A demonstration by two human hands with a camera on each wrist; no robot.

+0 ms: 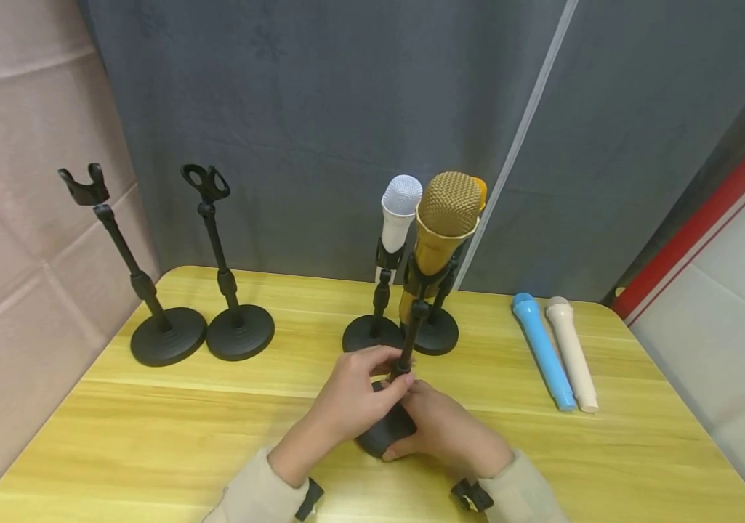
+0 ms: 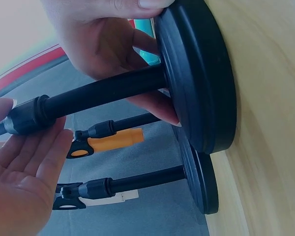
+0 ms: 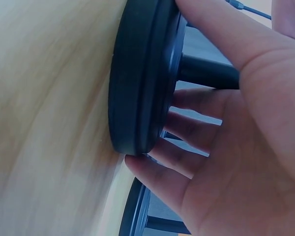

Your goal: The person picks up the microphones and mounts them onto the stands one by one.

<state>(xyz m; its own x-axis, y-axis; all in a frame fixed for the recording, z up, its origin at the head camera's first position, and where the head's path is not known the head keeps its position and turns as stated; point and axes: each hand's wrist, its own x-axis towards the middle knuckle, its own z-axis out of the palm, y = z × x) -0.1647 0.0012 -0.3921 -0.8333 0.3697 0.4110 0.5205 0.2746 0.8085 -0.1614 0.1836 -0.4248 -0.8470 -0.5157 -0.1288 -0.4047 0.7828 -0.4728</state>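
Observation:
A gold microphone [image 1: 447, 214] sits in the clip of a black desk microphone stand in front of me, leaning up and away. My left hand [image 1: 354, 392] holds that stand's pole, thumb and fingers at its collar [image 2: 29, 115]. Down at the round base [image 3: 142, 83], my right hand [image 1: 447, 428] grips the disc, thumb over the near side and fingers around the far side. The base is right at the tabletop. Just behind, a white microphone [image 1: 398, 207] stands in a second stand, and an orange one [image 1: 480, 190] in a third is mostly hidden.
Two black stands with bare clips, one at the far left [image 1: 168, 338] and one beside it [image 1: 241, 334], stand on the wooden table [image 1: 182, 450]. To the right lie a blue microphone [image 1: 542, 352] and a beige microphone [image 1: 573, 356]. A grey curtain [image 1: 294, 145] hangs behind.

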